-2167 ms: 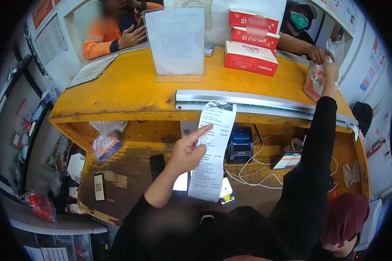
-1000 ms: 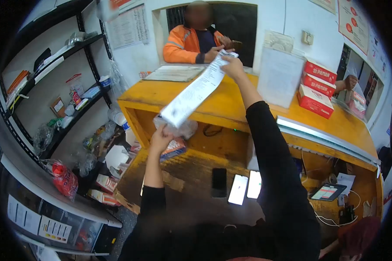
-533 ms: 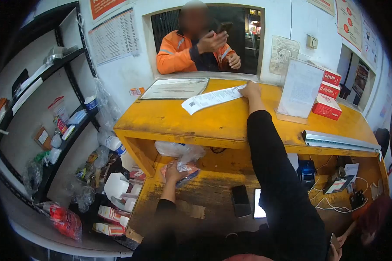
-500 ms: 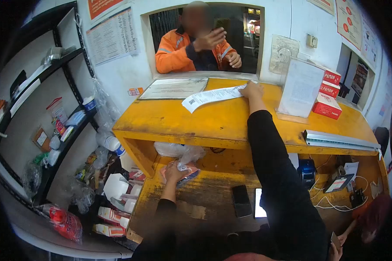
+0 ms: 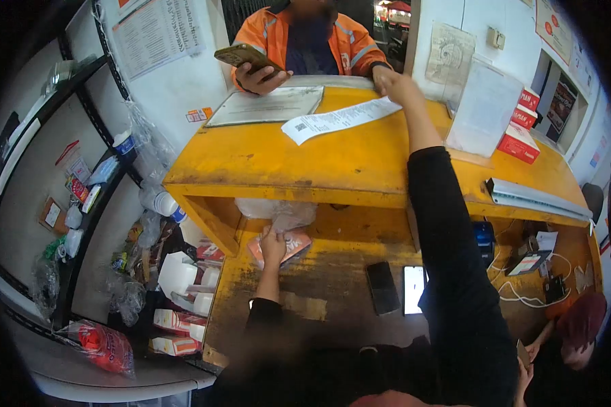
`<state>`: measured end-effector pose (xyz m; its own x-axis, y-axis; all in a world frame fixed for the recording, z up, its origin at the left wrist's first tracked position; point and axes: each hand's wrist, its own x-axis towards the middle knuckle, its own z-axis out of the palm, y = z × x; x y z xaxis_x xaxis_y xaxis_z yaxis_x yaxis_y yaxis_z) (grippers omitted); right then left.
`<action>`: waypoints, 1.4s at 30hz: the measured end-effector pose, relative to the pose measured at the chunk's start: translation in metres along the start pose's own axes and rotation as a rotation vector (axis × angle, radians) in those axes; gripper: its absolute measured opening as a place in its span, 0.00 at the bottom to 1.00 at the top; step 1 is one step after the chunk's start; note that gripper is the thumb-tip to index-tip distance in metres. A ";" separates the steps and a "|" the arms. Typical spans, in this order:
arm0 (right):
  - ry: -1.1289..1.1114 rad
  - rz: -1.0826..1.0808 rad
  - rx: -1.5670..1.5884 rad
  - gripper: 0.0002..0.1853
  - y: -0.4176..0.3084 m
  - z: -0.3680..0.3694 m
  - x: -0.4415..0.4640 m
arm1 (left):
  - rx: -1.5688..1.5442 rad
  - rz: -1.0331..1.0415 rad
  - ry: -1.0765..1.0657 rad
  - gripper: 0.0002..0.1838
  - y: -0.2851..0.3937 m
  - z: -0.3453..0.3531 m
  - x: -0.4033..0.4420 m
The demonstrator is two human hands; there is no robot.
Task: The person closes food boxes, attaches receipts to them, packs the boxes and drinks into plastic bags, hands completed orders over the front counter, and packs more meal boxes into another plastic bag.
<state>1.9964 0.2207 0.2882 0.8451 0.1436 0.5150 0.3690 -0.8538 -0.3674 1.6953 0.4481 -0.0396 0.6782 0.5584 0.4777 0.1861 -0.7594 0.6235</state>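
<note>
My left hand [image 5: 273,247] is on the lower shelf, its fingers bunched on an orange-and-white plastic packet [image 5: 295,245]. Crumpled clear plastic [image 5: 294,216] lies just behind it. My right hand [image 5: 402,92] reaches across the yellow counter and meets the hand [image 5: 381,76] of a person in an orange jacket. My fingers are closed there, and anything between the two hands is hidden. Beside my right hand, a long printed receipt [image 5: 339,121] lies on the counter, one end close under my hand. The person's other hand holds a phone [image 5: 250,57].
A covered sheet [image 5: 268,106] lies on the yellow counter [image 5: 251,159]. A white upright stand [image 5: 483,112], red boxes [image 5: 520,144] and a metal bar [image 5: 538,201] are to the right. Two phones, a dark one [image 5: 383,287] and a lit one [image 5: 414,288], rest below. Another person [image 5: 580,325] sits lower right.
My right hand has moved from the receipt's end to the other person's hand. That person has lowered one hand, now showing a phone, over the counter. My left hand remains at the packet.
</note>
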 end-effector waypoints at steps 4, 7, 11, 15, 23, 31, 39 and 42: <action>0.141 -0.503 0.433 0.13 -0.065 -0.108 -0.107 | -0.215 0.028 0.069 0.14 0.015 -0.017 -0.014; -0.743 -0.615 0.300 0.14 -0.085 -0.139 -0.234 | -0.405 0.091 0.088 0.13 0.044 -0.055 -0.030; -0.660 -0.916 0.295 0.28 -0.057 -0.047 -0.331 | -0.647 0.034 0.006 0.14 0.128 -0.124 -0.051; -0.598 -0.848 0.617 0.23 -0.051 -0.050 -0.348 | -0.388 0.267 -0.104 0.17 0.189 -0.161 -0.072; -0.384 -0.533 0.485 0.12 -0.005 -0.155 -0.295 | -0.167 0.683 -0.019 0.25 0.260 -0.251 -0.054; -0.175 -0.073 0.491 0.21 -0.018 -0.221 -0.146 | -0.433 0.214 0.225 0.12 0.157 -0.178 0.109; 0.104 -0.116 0.086 0.23 0.002 -0.090 -0.056 | -0.003 -0.032 0.377 0.14 0.162 -0.158 0.131; 0.170 0.123 0.102 0.23 -0.008 -0.082 -0.066 | 0.019 -0.047 0.422 0.15 0.164 -0.153 0.132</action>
<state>1.9062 0.1775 0.3205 0.8118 -0.0522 0.5817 0.3117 -0.8036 -0.5070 1.7063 0.4481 0.2209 0.3189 0.6776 0.6627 0.2256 -0.7334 0.6413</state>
